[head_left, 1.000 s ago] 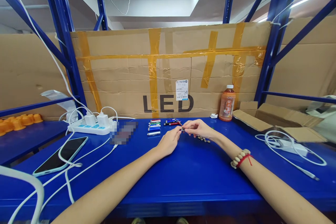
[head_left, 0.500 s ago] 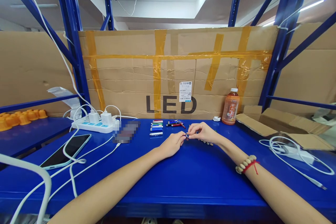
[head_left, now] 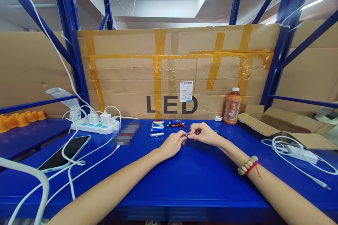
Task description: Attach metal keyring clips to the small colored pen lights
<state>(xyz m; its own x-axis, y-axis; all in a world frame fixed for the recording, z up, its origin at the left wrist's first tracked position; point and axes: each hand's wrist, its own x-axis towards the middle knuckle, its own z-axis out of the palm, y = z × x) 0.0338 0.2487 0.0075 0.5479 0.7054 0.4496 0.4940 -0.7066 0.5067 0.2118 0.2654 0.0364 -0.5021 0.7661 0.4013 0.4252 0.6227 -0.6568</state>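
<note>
My left hand (head_left: 172, 144) and my right hand (head_left: 204, 134) meet over the blue table (head_left: 190, 179), fingertips pinched together on a small purple-blue cylindrical object (head_left: 185, 135), too small to name. Just behind them lies a neat row of small coloured pen-like flashlights (head_left: 157, 128), with more loose ones (head_left: 176, 123) beside it. My right wrist wears a bead bracelet with a red string (head_left: 248, 165).
A power strip with chargers (head_left: 92, 124), white cables (head_left: 79, 163) and a phone (head_left: 64, 153) lie at left. An orange drink bottle (head_left: 232, 107) stands at back right beside an open cardboard box (head_left: 287, 126). A taped cardboard sheet marked LED (head_left: 171, 74) forms the back wall.
The hands have stayed pinched together at the same spot, with small finger movements on the object. The view shifted slightly.
</note>
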